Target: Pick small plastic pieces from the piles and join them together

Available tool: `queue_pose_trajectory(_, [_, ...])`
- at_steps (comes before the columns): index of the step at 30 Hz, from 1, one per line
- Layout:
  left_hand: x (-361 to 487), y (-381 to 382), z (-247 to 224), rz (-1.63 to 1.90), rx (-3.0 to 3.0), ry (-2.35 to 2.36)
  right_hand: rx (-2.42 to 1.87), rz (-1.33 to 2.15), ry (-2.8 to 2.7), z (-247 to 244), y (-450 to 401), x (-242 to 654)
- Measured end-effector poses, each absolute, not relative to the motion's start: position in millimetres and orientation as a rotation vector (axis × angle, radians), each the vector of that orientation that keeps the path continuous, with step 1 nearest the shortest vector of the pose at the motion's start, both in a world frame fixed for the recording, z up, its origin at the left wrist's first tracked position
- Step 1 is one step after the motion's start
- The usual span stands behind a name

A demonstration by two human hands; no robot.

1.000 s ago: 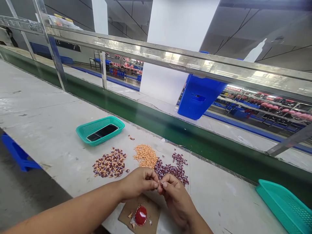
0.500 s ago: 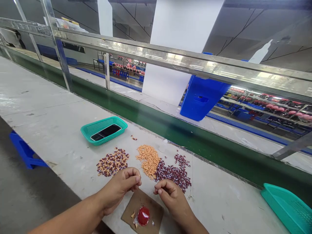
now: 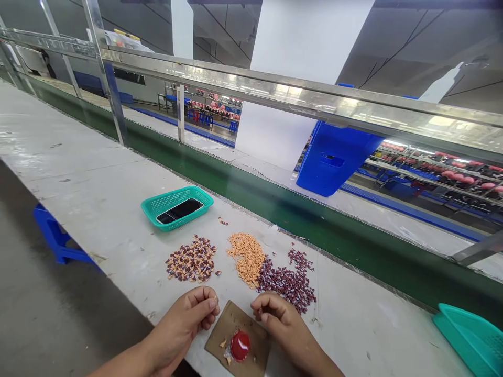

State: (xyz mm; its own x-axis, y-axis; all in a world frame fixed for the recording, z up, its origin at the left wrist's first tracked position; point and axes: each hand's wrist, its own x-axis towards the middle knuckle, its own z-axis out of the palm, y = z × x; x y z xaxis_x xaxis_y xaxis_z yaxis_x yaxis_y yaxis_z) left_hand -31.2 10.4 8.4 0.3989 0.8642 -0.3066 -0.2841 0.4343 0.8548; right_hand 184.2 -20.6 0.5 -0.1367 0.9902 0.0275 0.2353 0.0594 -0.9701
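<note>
One blue stool [image 3: 63,238] at the left, below the edge of the pale desk [image 3: 98,188]. Next, one green perforated basket [image 3: 150,212] on the desk, one black-screened phone [image 3: 184,209] lying inside. In front, one mixed pile [image 3: 191,259] of orange-and-maroon pieces, too many to count. Left hand [image 3: 192,314] just below that pile: grip pressed together, thumb on forefinger, contents too small to tell. Behind, one tiny cluster [image 3: 223,221] of similar bits. Between the hands, one brown square board [image 3: 251,348] carrying one glossy red round cap [image 3: 240,345], with a few scraps beside it. Above the board, one orange pile [image 3: 246,256], its right side touching one maroon pile [image 3: 286,283]; pieces uncounted in both. Right hand [image 3: 288,324] in front of the maroon pile: fingers curled toward thumb, cannot tell if grip pinches anything. Far right, green basketware [image 3: 467,335], cut off by the frame, one or nested unclear.
</note>
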Motion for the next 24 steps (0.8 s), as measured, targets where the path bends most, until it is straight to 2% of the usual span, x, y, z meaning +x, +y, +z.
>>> queue_pose_trajectory(10, [-27, 4, 7, 0.843, 0.815, 0.845, -1.512, 0.917, -1.739, 4, -28, 177])
queue_pose_trajectory(18, [-23, 1, 8, 0.812, 0.862, 0.831, -1.383, 0.676, -2.202, 13, -35, 165])
queue_pose_trajectory(24, [-13, -8, 8, 0.752, 0.872, 0.766, -1.234, 0.639, -1.772, 6, -36, 163])
